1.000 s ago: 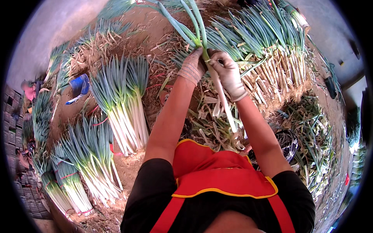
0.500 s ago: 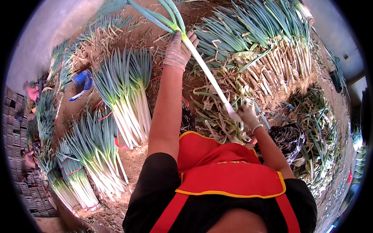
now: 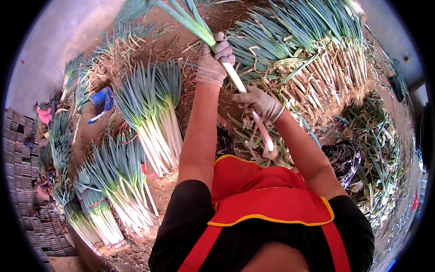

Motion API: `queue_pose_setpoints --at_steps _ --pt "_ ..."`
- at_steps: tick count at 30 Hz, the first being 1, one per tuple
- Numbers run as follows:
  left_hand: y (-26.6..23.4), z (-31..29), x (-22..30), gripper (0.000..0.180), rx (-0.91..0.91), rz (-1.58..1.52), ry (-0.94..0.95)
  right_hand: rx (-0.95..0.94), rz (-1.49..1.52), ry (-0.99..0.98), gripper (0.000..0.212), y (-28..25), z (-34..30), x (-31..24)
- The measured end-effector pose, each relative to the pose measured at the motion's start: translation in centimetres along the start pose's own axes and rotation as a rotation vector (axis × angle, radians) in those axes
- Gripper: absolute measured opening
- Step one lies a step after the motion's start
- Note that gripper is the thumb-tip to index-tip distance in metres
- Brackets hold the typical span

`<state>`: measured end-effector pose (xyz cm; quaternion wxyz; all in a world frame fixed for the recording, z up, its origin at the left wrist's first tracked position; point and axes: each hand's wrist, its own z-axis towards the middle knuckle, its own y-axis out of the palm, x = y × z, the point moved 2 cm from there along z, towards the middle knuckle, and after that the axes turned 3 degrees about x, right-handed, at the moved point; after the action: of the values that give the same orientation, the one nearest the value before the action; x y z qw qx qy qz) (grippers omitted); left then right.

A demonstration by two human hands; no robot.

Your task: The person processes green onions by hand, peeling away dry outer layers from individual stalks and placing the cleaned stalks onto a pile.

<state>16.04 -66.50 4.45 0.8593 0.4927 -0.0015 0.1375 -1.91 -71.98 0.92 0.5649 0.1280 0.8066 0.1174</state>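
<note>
One leek (image 3: 234, 77) is slanting from upper left to lower right before the person, its root end pointing toward one red apron (image 3: 272, 206). Two gloved hands are clamping it, set apart: the left hand (image 3: 215, 59) is wrapping round the shaft below the leaves, its forearm extending nearly straight; the right hand (image 3: 259, 104) is closing round it lower down, its forearm angling inward. Two tied bundles (image 3: 103, 217) are resting at lower left; one uncountable pile (image 3: 326, 77) is occupying the upper right.
</note>
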Motion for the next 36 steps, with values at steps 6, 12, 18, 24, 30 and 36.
queue_pose_setpoints --at_steps 6,12,18,24,30,36 --pt "1.4 0.7 -2.3 0.063 0.655 0.442 0.492 0.692 -0.73 -0.39 0.042 -1.1 0.0 -1.3" --pt "-1.4 0.3 -0.3 0.06 0.472 0.437 0.367 0.212 0.315 -0.223 0.029 -1.1 -1.3 0.2" --pt "-1.2 0.6 -0.9 0.062 0.288 0.376 0.236 0.288 0.261 -0.122 0.031 -0.9 -2.4 2.4" --pt "-1.7 0.7 0.1 0.063 0.315 0.342 0.277 0.051 0.357 -0.232 0.047 -0.2 -2.9 3.1" --pt "-3.1 -2.0 4.6 0.063 0.696 0.465 0.545 0.589 -0.992 -0.478 0.022 -1.1 -7.3 8.3" --pt "-1.3 -3.2 6.2 0.063 0.851 0.734 0.643 0.449 -1.457 0.081 0.011 -8.0 -14.6 24.1"
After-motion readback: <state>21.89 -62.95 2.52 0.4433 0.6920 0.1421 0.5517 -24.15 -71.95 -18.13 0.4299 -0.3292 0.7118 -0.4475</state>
